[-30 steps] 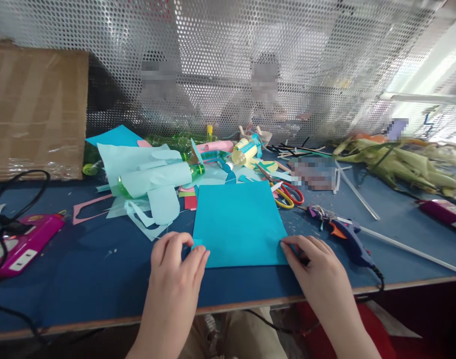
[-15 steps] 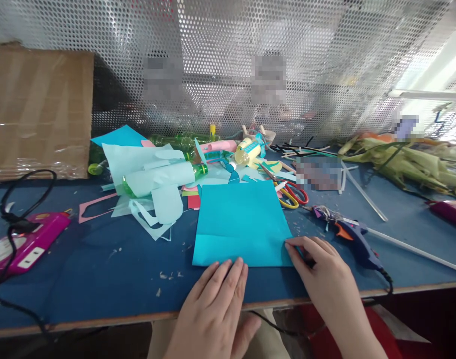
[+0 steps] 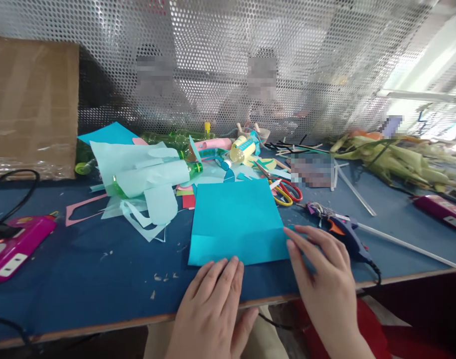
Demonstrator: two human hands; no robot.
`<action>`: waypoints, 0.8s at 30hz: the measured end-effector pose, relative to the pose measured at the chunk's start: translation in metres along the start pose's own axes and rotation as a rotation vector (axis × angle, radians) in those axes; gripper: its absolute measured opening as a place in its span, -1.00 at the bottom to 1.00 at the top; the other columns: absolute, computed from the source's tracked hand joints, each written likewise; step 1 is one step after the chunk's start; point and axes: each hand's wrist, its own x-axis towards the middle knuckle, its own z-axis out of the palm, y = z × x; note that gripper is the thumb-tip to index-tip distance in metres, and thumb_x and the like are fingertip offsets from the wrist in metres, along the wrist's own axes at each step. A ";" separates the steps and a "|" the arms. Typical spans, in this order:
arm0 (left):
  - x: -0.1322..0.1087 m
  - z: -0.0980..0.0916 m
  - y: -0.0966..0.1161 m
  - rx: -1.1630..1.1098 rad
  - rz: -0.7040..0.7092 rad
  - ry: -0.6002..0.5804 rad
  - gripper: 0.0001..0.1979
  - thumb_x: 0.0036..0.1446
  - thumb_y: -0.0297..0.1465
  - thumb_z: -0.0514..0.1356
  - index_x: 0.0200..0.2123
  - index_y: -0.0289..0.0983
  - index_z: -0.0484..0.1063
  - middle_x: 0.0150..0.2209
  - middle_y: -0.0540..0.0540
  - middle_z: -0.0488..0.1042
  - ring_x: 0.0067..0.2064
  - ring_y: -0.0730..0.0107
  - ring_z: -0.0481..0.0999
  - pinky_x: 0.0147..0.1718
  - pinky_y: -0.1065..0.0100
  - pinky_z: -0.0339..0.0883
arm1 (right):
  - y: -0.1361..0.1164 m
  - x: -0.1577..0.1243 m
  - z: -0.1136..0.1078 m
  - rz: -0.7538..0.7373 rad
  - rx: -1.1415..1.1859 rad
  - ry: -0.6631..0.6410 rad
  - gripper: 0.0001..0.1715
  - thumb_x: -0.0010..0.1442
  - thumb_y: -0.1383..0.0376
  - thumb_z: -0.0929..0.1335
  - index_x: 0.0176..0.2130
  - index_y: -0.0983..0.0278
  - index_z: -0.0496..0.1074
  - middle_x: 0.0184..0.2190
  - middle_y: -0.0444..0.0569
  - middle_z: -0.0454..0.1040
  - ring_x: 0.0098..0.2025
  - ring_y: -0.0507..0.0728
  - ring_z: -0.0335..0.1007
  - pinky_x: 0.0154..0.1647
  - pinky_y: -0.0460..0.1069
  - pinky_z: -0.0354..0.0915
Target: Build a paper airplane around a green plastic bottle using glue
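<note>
A bright blue sheet of paper lies in front of me, with a crease across its lower part. My left hand rests flat, its fingertips at the sheet's near edge and the fingers stretched out. At the sheet's lower right corner is my right hand, its index finger extended along the right edge and the thumb a little apart from it. Neither hand grips the sheet. Beyond it lie scissors with red and yellow handles. A dark blue glue gun sits just past my right hand.
A green bottle wrapped in pale blue paper lies among paper scraps at left. Purple power strips sit on both sides. Cardboard leans at far left. Corn husks lie at right, before a perforated metal screen.
My right hand's fingers have opened from a pinch at the sheet's right corner, and its index finger has stretched out. The left hand stays at the near edge. The view has shifted slightly.
</note>
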 end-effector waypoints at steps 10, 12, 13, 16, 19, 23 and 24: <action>-0.005 0.004 -0.004 0.016 0.047 0.045 -0.66 0.18 -0.40 0.03 -0.03 -0.33 0.45 -0.01 -0.15 0.52 0.00 0.21 0.45 -0.01 0.27 0.35 | -0.046 -0.026 0.003 -0.348 0.122 -0.144 -0.60 0.27 0.31 0.24 0.09 0.24 0.38 0.06 -0.23 0.45 0.17 0.10 0.27 0.37 0.04 -0.28; -0.005 0.004 -0.004 0.025 0.048 0.032 -0.65 0.19 -0.39 0.02 -0.01 -0.32 0.45 0.02 -0.14 0.50 0.01 0.22 0.45 -0.01 0.26 0.35 | -0.045 -0.027 0.005 -0.331 0.123 -0.138 -0.60 0.27 0.29 0.24 0.08 0.26 0.38 0.06 -0.20 0.46 0.17 0.09 0.27 0.37 0.03 -0.27; -0.006 0.005 -0.004 0.032 0.048 0.027 -0.64 0.20 -0.38 0.02 0.00 -0.31 0.44 0.04 -0.14 0.48 0.02 0.22 0.44 0.00 0.27 0.35 | -0.044 -0.028 0.005 -0.338 0.109 -0.146 -0.59 0.26 0.29 0.25 0.09 0.29 0.38 0.06 -0.17 0.46 0.18 0.10 0.27 0.37 0.03 -0.28; -0.006 0.007 -0.004 0.053 0.050 0.023 -0.63 0.20 -0.37 0.04 0.02 -0.34 0.43 0.06 -0.12 0.47 0.03 0.22 0.43 0.00 0.29 0.34 | -0.041 -0.031 0.006 -0.379 0.048 -0.176 -0.57 0.24 0.31 0.26 0.09 0.36 0.37 0.07 -0.10 0.44 0.19 0.13 0.25 0.38 0.07 -0.32; -0.006 0.008 -0.005 0.053 0.044 0.046 -0.64 0.21 -0.37 0.05 0.03 -0.35 0.42 0.06 -0.12 0.47 0.04 0.25 0.42 0.00 0.32 0.32 | -0.038 -0.032 0.006 -0.395 0.023 -0.174 -0.56 0.25 0.31 0.25 0.10 0.36 0.35 0.08 -0.10 0.44 0.20 0.11 0.23 0.38 0.07 -0.31; -0.005 0.007 -0.006 0.046 0.044 0.060 -0.63 0.23 -0.35 0.04 0.04 -0.34 0.41 0.06 -0.10 0.47 0.06 0.29 0.41 0.03 0.35 0.28 | -0.036 -0.032 0.008 -0.388 0.040 -0.160 -0.56 0.26 0.30 0.25 0.11 0.34 0.35 0.06 -0.11 0.46 0.21 0.07 0.22 0.38 0.02 -0.27; -0.005 0.007 -0.006 0.047 0.047 0.065 -0.63 0.23 -0.35 0.04 0.04 -0.34 0.41 0.05 -0.10 0.47 0.06 0.30 0.40 0.03 0.36 0.27 | -0.036 -0.033 0.009 -0.385 0.047 -0.157 -0.56 0.26 0.30 0.25 0.11 0.34 0.35 0.06 -0.10 0.46 0.21 0.06 0.22 0.38 0.01 -0.27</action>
